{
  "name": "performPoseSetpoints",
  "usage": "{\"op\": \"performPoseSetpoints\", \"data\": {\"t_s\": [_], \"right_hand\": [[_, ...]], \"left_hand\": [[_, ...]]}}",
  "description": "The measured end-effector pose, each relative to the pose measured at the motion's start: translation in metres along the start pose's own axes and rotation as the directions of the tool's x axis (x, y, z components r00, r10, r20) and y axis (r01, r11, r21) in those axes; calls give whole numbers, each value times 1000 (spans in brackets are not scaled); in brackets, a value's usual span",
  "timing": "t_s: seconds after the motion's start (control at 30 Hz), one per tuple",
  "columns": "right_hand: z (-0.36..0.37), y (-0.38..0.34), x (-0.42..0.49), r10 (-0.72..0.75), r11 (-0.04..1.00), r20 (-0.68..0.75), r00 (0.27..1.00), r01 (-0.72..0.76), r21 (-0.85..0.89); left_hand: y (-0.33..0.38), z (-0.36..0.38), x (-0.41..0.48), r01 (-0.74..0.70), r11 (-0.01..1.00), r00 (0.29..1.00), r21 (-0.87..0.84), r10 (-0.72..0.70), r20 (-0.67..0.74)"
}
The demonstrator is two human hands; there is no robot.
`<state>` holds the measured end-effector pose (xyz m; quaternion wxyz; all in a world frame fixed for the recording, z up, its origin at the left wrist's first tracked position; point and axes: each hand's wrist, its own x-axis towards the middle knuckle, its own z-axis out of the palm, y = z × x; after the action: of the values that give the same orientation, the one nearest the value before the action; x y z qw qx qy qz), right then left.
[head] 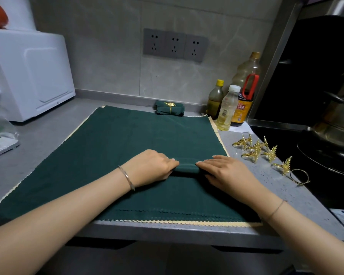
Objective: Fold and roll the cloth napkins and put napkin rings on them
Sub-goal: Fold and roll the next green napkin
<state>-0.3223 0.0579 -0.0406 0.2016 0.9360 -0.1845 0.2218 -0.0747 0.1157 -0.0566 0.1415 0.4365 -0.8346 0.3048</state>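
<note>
While both hands rest on the napkin roll [187,168] near centre view, the L hand [153,165] curls its fingers over the roll's left end w/ the thumb at the near side, gripping it. The R hand [226,173] lies flatter, fingers nearly straight, tips pressing on the roll's right end. The roll is dark green and lies crosswise, approx. parallel to the counter edge, on top of a stack of flat green napkins [127,135] w/ scalloped edges. Several of those edges show layered at 6 o'clock. Under the stack is a cream cloth [213,222], its border peeping out at the 3, 6 and 9 o'clock sides. At 12 o'clock, just past the stack and by the wall, sits a finished napkin [169,109], rolled, w/ a gold leaf ring round it. At 3 o'clock on the grey counter [48,124] is a cluster of gold leaf napkin rings [255,149], apart from the stack, and a plain thin gold hoop [299,176] lies at its near end. Four bottles [226,110] stand close together at 1–2 o'clock. A white appliance [28,76] sits at 10 o'clock and a phone [0,144] at 9. Wall sockets [175,45] are at 12, and steel pots [336,120] sit on a dark hob at 3. Each wrist has a thin bracelet.
</note>
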Motion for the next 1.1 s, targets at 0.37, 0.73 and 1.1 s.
{"op": "performPoseSetpoints", "data": {"t_s": [0.37,0.73,1.1], "right_hand": [[2,4,-19,122,947,137,983,-156,280],[2,7,-15,465,401,342,817,-539,741],[1,8,8,602,68,503,620,-668,741]], "left_hand": [[-6,-14,-23,97,949,994,-298,-77,77],[-10,-16,-17,601,330,759,-728,-520,391],[-22,-15,16,785,101,578,-610,-471,666]]}}
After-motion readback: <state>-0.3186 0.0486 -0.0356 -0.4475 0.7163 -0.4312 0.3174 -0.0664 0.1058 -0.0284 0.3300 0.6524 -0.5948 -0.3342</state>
